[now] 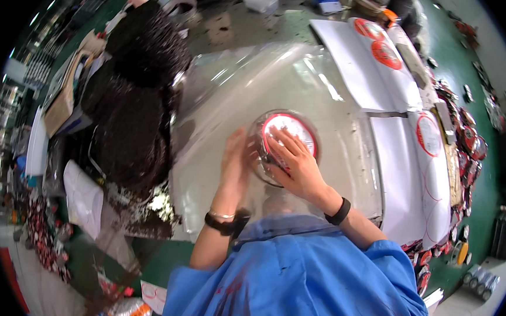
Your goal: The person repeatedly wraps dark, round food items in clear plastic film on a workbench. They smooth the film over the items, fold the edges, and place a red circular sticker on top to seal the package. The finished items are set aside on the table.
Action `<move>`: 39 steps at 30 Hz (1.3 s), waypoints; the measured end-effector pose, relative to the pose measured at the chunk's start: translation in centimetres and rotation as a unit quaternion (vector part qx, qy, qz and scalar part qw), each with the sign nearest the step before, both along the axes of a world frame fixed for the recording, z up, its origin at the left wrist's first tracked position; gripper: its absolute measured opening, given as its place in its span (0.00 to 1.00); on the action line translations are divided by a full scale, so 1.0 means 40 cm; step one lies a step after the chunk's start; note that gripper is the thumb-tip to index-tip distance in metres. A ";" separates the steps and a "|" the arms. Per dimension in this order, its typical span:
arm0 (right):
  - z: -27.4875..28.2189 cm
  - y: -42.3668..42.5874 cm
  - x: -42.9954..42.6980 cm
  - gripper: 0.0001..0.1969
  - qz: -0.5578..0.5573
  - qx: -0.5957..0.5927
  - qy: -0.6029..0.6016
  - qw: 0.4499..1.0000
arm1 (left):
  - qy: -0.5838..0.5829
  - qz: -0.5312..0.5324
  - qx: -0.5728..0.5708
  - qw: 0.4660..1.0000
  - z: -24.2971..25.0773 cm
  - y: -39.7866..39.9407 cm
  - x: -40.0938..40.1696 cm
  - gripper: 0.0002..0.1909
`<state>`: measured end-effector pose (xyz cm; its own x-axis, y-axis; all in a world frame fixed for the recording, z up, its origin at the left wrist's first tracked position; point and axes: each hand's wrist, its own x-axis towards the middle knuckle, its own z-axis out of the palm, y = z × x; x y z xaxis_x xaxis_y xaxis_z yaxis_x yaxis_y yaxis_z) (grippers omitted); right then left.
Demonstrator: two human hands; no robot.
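A round, dark package [256,147] in clear film lies in front of me on a clear plastic sheet [336,164] spread over the table. On its top is a round white label [287,121] with a red rim. My right hand [300,168] rests flat across this label, its fingers slightly spread and covering much of the face. Just left of the package stands my left hand [233,163], blurred, with straight fingers and nothing seen in it. Whether the left hand touches the package's side is unclear.
Large dark, moist-looking masses [134,123] line the table's left side. White sheets with red round labels [429,183] curl along the right edge. A tape roll [180,7] and a plastic tub [261,2] sit at the back. Several round packages [470,138] are heaped beyond the right edge.
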<state>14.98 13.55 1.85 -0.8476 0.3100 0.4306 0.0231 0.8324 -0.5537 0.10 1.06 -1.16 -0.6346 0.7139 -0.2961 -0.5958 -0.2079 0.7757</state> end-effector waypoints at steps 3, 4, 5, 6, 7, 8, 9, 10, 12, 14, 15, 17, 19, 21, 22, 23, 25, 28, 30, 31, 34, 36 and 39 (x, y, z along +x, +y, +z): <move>0.130 0.070 0.052 0.18 -0.048 -0.277 -0.005 0.960 | 0.289 0.089 -0.083 0.950 0.016 0.020 0.001 0.32; 0.129 0.112 0.054 0.14 -0.033 -0.354 0.027 0.934 | 0.342 0.067 -0.075 0.934 0.022 0.020 -0.012 0.32; 0.149 0.163 0.064 0.15 0.016 -0.452 -0.034 0.891 | 0.392 0.049 -0.065 0.916 0.027 0.019 -0.024 0.32; 0.162 0.217 0.073 0.15 0.053 -0.468 -0.059 0.880 | 0.415 -0.042 -0.060 0.907 0.046 0.021 -0.034 0.32; 0.172 0.268 0.070 0.15 0.009 -0.462 -0.065 0.885 | 0.435 -0.126 -0.057 0.890 0.054 0.018 -0.039 0.32; 0.150 0.362 0.049 0.14 0.011 -0.322 0.019 0.946 | 0.317 -0.092 0.010 0.944 0.039 0.019 -0.037 0.30; 0.128 0.478 0.032 0.15 -0.060 -0.244 0.007 0.968 | 0.273 -0.056 0.003 0.960 0.046 0.013 -0.037 0.30; 0.108 0.602 0.024 0.16 -0.160 -0.170 -0.001 0.972 | 0.226 -0.027 -0.001 0.974 0.063 0.013 -0.034 0.29; 0.050 0.845 0.026 0.18 -0.304 0.053 -0.006 0.951 | 0.170 0.003 -0.039 0.985 0.090 0.013 -0.028 0.28; -0.014 0.974 0.025 0.19 -0.362 0.203 -0.039 0.909 | 0.152 0.014 -0.106 0.983 0.094 0.007 -0.032 0.27; -0.032 1.011 0.016 0.19 -0.383 0.210 -0.074 0.897 | 0.149 0.005 -0.123 0.981 0.082 0.002 -0.039 0.27; -0.087 1.072 -0.006 0.17 -0.415 0.258 -0.119 0.864 | 0.142 -0.010 -0.160 0.977 0.053 -0.014 -0.051 0.27; -0.156 1.123 -0.024 0.12 -0.434 0.339 -0.142 0.822 | 0.128 0.002 -0.165 0.978 0.062 -0.017 -0.048 0.25; -0.194 1.155 -0.018 0.11 -0.424 0.407 -0.171 0.791 | 0.119 0.009 -0.155 0.981 0.070 -0.017 -0.045 0.25; -0.210 1.163 -0.018 0.11 -0.418 0.440 -0.185 0.773 | 0.121 0.013 -0.157 0.980 0.069 -0.017 -0.045 0.25; -0.223 1.173 -0.017 0.11 -0.405 0.459 -0.194 0.767 | 0.117 0.018 -0.159 0.980 0.072 -0.013 -0.048 0.25; -0.216 1.174 -0.024 0.10 -0.376 0.497 -0.209 0.754 | 0.109 0.031 -0.163 0.980 0.082 -0.013 -0.049 0.25; -0.198 1.176 -0.048 0.09 -0.370 0.478 -0.250 0.756 | 0.108 0.040 -0.168 0.979 0.088 -0.011 -0.046 0.24; -0.181 1.209 -0.030 0.09 -0.455 0.377 -0.199 0.782 | 0.110 0.041 -0.171 0.978 0.091 -0.009 -0.045 0.23; -0.174 1.248 0.016 0.09 -0.494 0.186 0.074 0.846 | 0.113 0.044 -0.168 0.978 0.078 -0.010 -0.046 0.23; -0.145 1.458 0.336 0.11 -0.740 0.156 0.083 0.649 | 0.073 0.017 -0.139 0.987 0.048 0.001 -0.066 0.20; -0.008 1.237 0.262 0.15 -0.565 0.047 0.375 0.733 | 0.035 0.051 -0.128 0.990 0.053 -0.011 -0.048 0.20; 0.069 0.841 0.182 0.19 -0.452 0.031 0.319 0.832 | 0.031 0.063 -0.107 0.992 0.041 -0.003 -0.043 0.19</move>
<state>22.25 47.21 4.61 0.1278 0.6579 0.7422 0.3728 0.6616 -0.6506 -1.62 0.95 0.47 -0.7362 0.5533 -0.3897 -0.5251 -0.1038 0.8447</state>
